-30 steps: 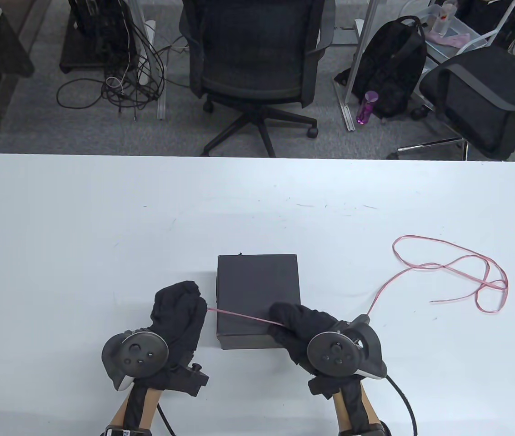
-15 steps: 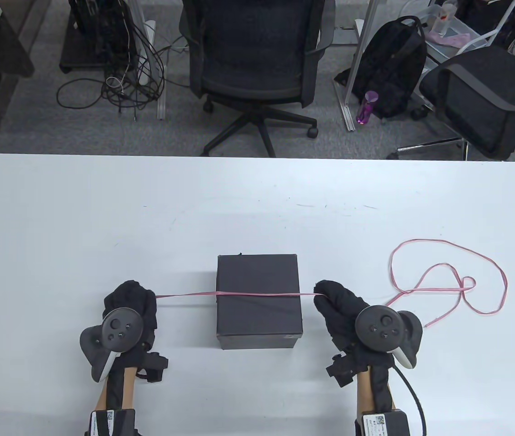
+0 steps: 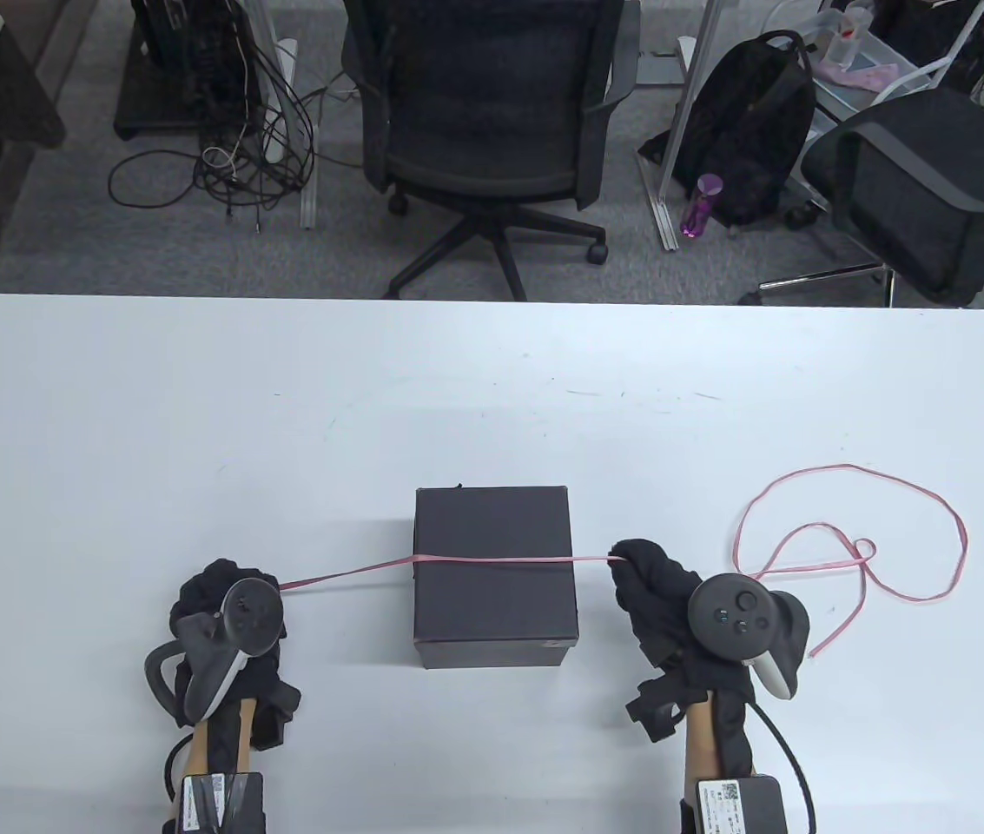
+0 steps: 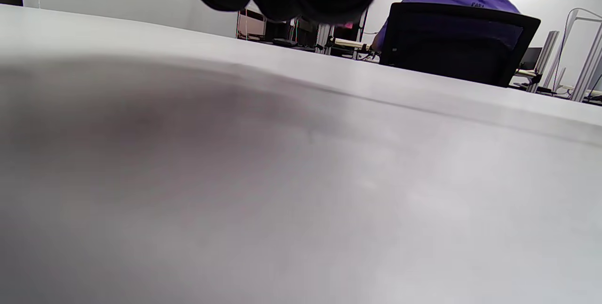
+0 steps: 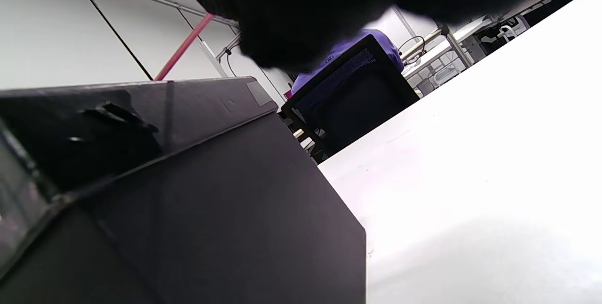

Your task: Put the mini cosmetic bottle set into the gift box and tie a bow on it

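Already closed, the gift box [image 3: 494, 573] wears a pink ribbon [image 3: 492, 560] across its lid, pinched by left hand [image 3: 227, 608] and right hand [image 3: 652, 582] either side; bow untied.

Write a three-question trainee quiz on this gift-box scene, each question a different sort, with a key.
1. True or false: the pink ribbon lies across the top of the closed black gift box.
2. Multiple choice: the ribbon's loose, looping length lies on the table to the A) left hand side, B) right hand side, C) far side of the box.
3. Fill in: the ribbon is held by ___ hands.

Key: 1 true; 2 B; 3 both.
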Available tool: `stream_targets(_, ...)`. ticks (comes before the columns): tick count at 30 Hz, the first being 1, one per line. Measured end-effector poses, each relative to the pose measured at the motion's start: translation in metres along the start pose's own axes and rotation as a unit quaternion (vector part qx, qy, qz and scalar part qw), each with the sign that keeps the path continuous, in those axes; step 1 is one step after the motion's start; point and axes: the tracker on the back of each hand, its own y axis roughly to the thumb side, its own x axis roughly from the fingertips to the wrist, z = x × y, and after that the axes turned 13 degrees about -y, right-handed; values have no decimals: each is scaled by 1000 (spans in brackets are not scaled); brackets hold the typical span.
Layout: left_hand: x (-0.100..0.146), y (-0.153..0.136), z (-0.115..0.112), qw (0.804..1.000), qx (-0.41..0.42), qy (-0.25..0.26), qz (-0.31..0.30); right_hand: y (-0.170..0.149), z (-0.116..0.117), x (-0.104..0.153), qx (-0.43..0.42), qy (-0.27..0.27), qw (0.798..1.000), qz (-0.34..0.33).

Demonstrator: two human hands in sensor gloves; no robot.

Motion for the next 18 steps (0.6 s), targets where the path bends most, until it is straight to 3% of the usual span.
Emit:
stream_targets(5, 3, 8, 13, 995, 63, -68, -35, 10, 1, 1, 32, -8, 999, -18)
stream_targets(8, 14, 23, 32, 979, 157, -31, -130, 19, 3, 1, 39, -7, 999, -33)
stream_targets(12, 49, 61, 62, 923, 238, 18, -303, 38, 6, 3, 44, -6, 997, -68)
stream_targets(18, 92, 106, 74, 871, 206, 37, -444, 70, 9, 9, 39, 11, 991, -131)
